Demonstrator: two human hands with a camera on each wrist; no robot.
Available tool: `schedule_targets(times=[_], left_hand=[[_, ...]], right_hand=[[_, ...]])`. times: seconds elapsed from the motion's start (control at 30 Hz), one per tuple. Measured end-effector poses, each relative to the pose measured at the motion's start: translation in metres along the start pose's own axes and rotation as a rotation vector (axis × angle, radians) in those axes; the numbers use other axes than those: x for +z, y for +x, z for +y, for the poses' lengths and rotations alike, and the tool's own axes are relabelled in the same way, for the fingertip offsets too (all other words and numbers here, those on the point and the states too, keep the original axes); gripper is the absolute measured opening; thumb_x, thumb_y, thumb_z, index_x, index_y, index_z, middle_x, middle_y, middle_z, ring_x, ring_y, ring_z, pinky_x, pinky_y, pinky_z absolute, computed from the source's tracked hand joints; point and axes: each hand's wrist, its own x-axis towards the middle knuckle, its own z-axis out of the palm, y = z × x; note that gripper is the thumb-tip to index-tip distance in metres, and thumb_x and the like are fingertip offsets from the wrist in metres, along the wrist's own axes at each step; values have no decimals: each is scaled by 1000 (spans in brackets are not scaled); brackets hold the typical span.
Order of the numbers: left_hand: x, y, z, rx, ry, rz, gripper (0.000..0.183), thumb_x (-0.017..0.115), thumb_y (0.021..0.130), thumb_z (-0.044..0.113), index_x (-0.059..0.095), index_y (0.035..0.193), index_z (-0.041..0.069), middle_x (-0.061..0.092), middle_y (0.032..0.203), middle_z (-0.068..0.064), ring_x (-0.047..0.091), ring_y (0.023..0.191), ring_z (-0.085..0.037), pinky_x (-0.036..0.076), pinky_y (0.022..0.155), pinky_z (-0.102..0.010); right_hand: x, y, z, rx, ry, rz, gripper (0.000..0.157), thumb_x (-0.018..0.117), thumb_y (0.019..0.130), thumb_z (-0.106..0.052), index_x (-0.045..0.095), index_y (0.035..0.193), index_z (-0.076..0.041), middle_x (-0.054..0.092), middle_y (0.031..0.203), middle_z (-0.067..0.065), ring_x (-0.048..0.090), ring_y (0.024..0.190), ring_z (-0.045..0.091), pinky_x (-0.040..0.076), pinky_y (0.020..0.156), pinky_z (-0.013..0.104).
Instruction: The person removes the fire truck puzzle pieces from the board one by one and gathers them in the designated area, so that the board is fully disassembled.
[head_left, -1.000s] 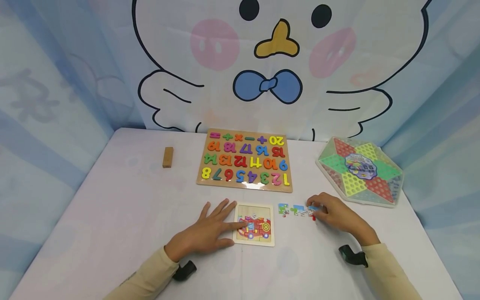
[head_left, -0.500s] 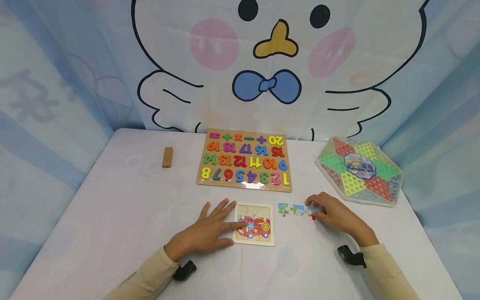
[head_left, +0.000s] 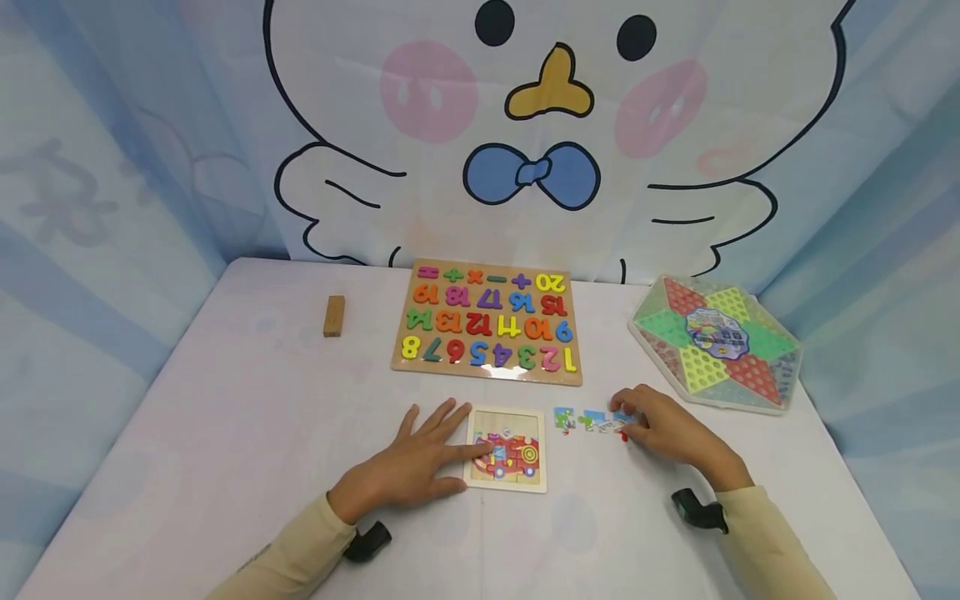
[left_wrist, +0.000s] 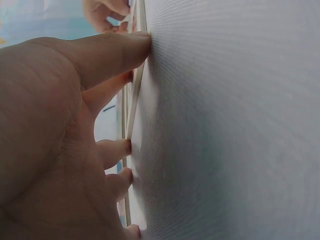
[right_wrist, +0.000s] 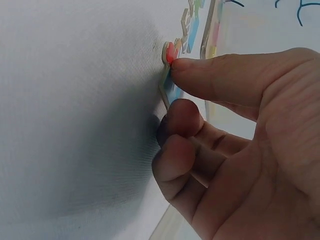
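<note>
My left hand [head_left: 408, 471] lies with its fingers spread at the left side of a small square wooden jigsaw puzzle [head_left: 506, 486] with a red vehicle picture. Its index finger rests on the picture, and in the left wrist view the thumb [left_wrist: 112, 52] touches the puzzle's edge. To the right of the puzzle, my right hand [head_left: 671, 427] pinches a jigsaw piece [right_wrist: 172, 85], blue with a red knob, low at the table. Part of that piece is hidden by the fingers. Two more jigsaw pieces, one green and blue [head_left: 565, 419] and one mostly blue [head_left: 595, 419], lie in a row between hand and puzzle.
Behind the puzzle lies a wooden number board [head_left: 487, 375] with colourful digits and signs. A hexagonal Chinese checkers box [head_left: 716, 346] stands at the back right. At the back left is a small brown wooden block [head_left: 334, 317]. A printed curtain [head_left: 532, 233] hangs behind the table.
</note>
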Motion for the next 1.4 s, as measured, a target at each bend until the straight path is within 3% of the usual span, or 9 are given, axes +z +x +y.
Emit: schedule_targets(times=[0.13,0.27,0.43,0.67,0.87,1.07,1.23,1.4], left_hand=[[1,0,0,-4,-8,-5,54,69,97,38,54,149,36,15,171,-9,3,157,-32,-2,119,-68],[1,1,-1,-3,-6,-6,54,69,98,38,54,149,36,15,171,-9,3,157,-32,-2,119,-67],[0,1,-1,0,-2,-9,53,68,98,38,54,149,35,15,171,-9,2,157,-33,-2,119,-68],[-2,1,-1,19,-2,-25,50,68,98,37,55,147,39,16,170,-12,3,157,-36,-1,117,-72],[-4,-1,0,36,5,-19,46,68,99,34,60,143,39,17,169,-14,4,157,-38,1,116,-74],[-4,-1,-1,51,17,-13,44,68,99,32,62,142,36,17,169,-16,4,156,-40,3,115,-75],[-3,-1,-1,55,14,-11,43,68,99,31,62,141,38,16,169,-17,3,156,-40,2,115,-76],[-2,0,-1,70,11,-1,44,68,99,31,62,142,38,16,169,-18,2,156,-40,2,113,-77]], right_hand=[[2,0,-12,18,-111,95,48,76,86,-1,60,132,-3,61,116,14,52,80,16,50,70,35],[7,7,-40,19,-175,148,65,77,88,-6,49,147,-6,55,135,20,56,75,17,52,65,36],[23,24,-80,-91,-156,40,59,76,91,-10,53,146,-10,54,136,15,52,69,8,48,62,27],[51,53,-119,-245,-89,-136,42,70,95,-9,64,136,-11,60,126,9,58,78,11,54,72,31],[62,68,-128,-296,-68,-174,35,68,95,-5,69,129,-12,62,119,6,61,85,13,56,78,32],[66,69,-131,-321,-44,-177,31,65,96,-2,71,125,-9,63,112,5,62,89,15,56,81,33],[69,69,-132,-308,1,-174,29,65,96,-1,71,124,-6,64,111,5,62,94,16,56,87,36],[73,70,-132,-277,19,-162,26,69,96,-7,70,122,-8,63,107,1,57,90,13,54,85,33]])
